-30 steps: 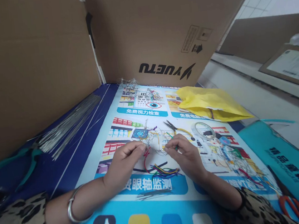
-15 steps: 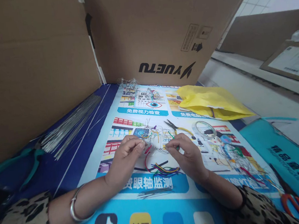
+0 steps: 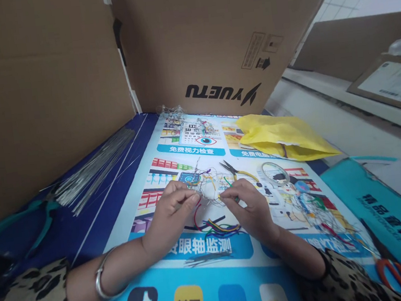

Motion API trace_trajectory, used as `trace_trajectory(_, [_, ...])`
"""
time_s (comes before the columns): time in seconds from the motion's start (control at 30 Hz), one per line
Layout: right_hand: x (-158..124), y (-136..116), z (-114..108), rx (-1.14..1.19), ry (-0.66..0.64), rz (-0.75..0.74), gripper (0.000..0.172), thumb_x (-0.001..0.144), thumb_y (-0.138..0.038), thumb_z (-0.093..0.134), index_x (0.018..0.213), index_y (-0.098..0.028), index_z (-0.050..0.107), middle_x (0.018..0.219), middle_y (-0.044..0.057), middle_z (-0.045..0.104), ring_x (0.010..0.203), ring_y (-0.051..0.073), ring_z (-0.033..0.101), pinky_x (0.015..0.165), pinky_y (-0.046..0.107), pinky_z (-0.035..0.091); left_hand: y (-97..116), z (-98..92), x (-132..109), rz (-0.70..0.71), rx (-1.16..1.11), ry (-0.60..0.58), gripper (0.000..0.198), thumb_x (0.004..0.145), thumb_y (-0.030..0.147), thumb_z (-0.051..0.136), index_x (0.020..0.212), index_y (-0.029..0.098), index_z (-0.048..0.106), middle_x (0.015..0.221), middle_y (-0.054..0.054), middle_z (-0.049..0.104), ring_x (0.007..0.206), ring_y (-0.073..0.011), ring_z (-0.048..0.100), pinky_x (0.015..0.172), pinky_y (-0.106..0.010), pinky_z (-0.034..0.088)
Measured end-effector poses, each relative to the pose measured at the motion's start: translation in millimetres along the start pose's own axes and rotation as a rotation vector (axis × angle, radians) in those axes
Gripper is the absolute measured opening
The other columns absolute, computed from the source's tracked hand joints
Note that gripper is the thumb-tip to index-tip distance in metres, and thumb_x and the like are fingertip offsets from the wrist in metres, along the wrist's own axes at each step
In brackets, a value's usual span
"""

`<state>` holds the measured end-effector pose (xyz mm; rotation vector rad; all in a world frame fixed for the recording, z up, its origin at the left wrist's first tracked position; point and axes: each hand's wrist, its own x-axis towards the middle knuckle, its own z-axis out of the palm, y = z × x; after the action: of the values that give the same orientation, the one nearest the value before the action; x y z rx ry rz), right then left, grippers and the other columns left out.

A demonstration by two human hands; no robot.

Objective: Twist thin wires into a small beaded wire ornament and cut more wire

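My left hand (image 3: 178,213) is closed, thumb and forefinger pinched on what looks like a thin wire. Facing it a short gap away, my right hand (image 3: 248,205) pinches a thin wire too, with a speck of yellow at the fingertips. Just behind the fingertips lies a tangle of fine bent wire (image 3: 209,181) with coloured bits; it partly hides what the fingers hold. A bundle of coloured cords (image 3: 220,228) rests below and between my hands. Nearer to me are several short dark wire pieces (image 3: 207,259). Pliers with yellow handles (image 3: 237,169) lie beyond my right hand.
Long straight wires (image 3: 94,170) and teal-handled pliers (image 3: 46,211) lie at left. A tape roll (image 3: 275,174), more tangled wire pieces (image 3: 316,210), a yellow bag (image 3: 286,136), a teal bag (image 3: 385,216) and red-handled scissors (image 3: 399,275) are at right. Cardboard walls (image 3: 209,38) stand behind.
My left hand has shifted slightly to the right, its fingertips nearer my right hand. The right hand stays nearly in place, still pinching. The view has moved very little.
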<state>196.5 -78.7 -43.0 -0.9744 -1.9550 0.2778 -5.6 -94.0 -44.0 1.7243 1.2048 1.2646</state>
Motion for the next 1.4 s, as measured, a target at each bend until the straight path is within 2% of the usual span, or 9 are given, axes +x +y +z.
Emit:
trace_trajectory(0.2, [3.9,-5.6,1.8,-0.07,-0.022,-0.13,0.013,0.081,-0.01,0.054,0.08,-0.02,0.063,0.074,0.003,0.059,0.075,0.016,0.055,0.068,0.028,0.047,5.2,4.8,-1.0,0.116,0.09,-0.027,0.017,0.077,0.022,0.062,0.093,0.024,0.067,0.087,-0.002,0.051,0.085,-0.0156,0.052,0.078,-0.032,0.045])
trace_trajectory(0.47, [4.9,-13.4,3.2,-0.113,-0.083,-0.161,0.017,0.084,-0.013,0.048,0.083,-0.02,0.063,0.077,0.005,0.058,0.079,0.017,0.055,0.071,0.031,0.049,-0.5,12.9,-3.5,0.277,0.171,0.077,0.019,0.074,0.013,0.063,0.09,0.022,0.066,0.084,-0.002,0.052,0.082,-0.0158,0.052,0.072,-0.032,0.046])
trace_trajectory(0.67, [4.2,-19.8,4.4,-0.126,-0.104,-0.198,0.018,0.086,-0.011,0.045,0.083,-0.02,0.061,0.076,0.005,0.057,0.077,0.016,0.054,0.069,0.03,0.048,3.1,9.3,-5.3,0.332,0.194,0.045,0.012,0.077,0.011,0.059,0.082,0.019,0.067,0.077,-0.002,0.053,0.076,-0.0141,0.052,0.066,-0.028,0.044])
trace_trajectory(0.8, [3.6,-22.6,3.9,-0.078,-0.126,-0.152,0.013,0.085,-0.014,0.05,0.086,-0.019,0.062,0.079,0.005,0.057,0.078,0.017,0.055,0.068,0.03,0.048,3.9,5.3,-3.8,0.289,0.158,0.049,0.01,0.077,0.014,0.059,0.079,0.019,0.068,0.075,-0.002,0.054,0.076,-0.0142,0.053,0.066,-0.028,0.044])
trace_trajectory(1.03, [5.4,-24.1,-9.7,-0.014,-0.082,0.007,0.02,0.088,-0.019,0.045,0.094,-0.021,0.063,0.085,0.004,0.065,0.081,0.016,0.061,0.071,0.029,0.049,-0.1,1.8,4.7,0.057,0.072,0.114,0.007,0.073,0.019,0.062,0.067,0.019,0.064,0.07,-0.001,0.057,0.072,-0.0145,0.054,0.064,-0.028,0.044])
trace_trajectory(1.17, [5.4,-26.9,-20.1,-0.061,-0.141,0.138,0.024,0.089,-0.022,0.04,0.105,-0.021,0.059,0.075,0.001,0.065,0.069,0.014,0.062,0.063,0.026,0.049,-0.8,2.3,5.5,0.049,0.069,0.125,0.006,0.073,0.02,0.062,0.067,0.019,0.064,0.071,-0.001,0.057,0.073,-0.0148,0.054,0.064,-0.028,0.044])
trace_trajectory(1.27, [7.1,-35.9,-26.6,-0.103,-0.23,0.236,0.034,0.089,-0.021,0.04,0.122,-0.019,0.045,0.066,-0.003,0.064,0.059,0.014,0.06,0.058,0.025,0.047,0.1,2.6,5.7,0.058,0.091,0.135,0.007,0.074,0.02,0.06,0.068,0.02,0.064,0.072,-0.001,0.058,0.071,-0.0142,0.055,0.063,-0.028,0.044])
trace_trajectory(1.33, [8.2,-46.3,-29.7,-0.139,-0.237,0.272,0.034,0.087,-0.02,0.041,0.121,-0.018,0.041,0.065,-0.004,0.065,0.058,0.014,0.061,0.057,0.026,0.046,1.6,2.7,6.5,0.056,0.105,0.143,0.008,0.074,0.021,0.06,0.068,0.019,0.064,0.072,-0.001,0.058,0.071,-0.0141,0.055,0.063,-0.027,0.044])
trace_trajectory(1.4, [8.2,-58.7,-30.9,-0.161,-0.198,0.282,0.022,0.087,-0.021,0.043,0.109,-0.019,0.047,0.067,-0.004,0.067,0.055,0.014,0.06,0.054,0.025,0.046,3.5,3.0,7.5,0.052,0.112,0.149,0.008,0.073,0.021,0.06,0.067,0.019,0.064,0.071,-0.001,0.059,0.07,-0.0143,0.055,0.063,-0.027,0.045])
